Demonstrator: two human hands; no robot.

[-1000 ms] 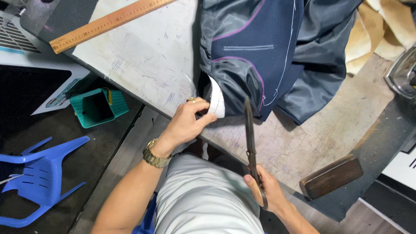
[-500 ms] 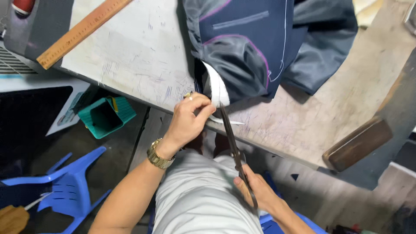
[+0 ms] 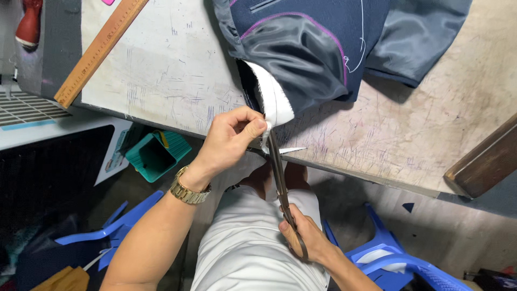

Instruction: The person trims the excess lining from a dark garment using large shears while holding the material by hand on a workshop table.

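Here, left hand (image 3: 231, 137) pinching white padding (image 3: 273, 102), scissors (image 3: 280, 178) just beside, right hand (image 3: 301, 237) gripping handles

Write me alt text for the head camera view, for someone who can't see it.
Seen from above, a person's left hand pinches white padding at the edge of a navy jacket while the right hand works long scissors up to it. The jacket lies on a scuffed worktable beside a wooden ruler.

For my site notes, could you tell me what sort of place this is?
Most likely a tailoring workshop: scissors trim a navy jacket on a chalk-marked table with a long wooden ruler.
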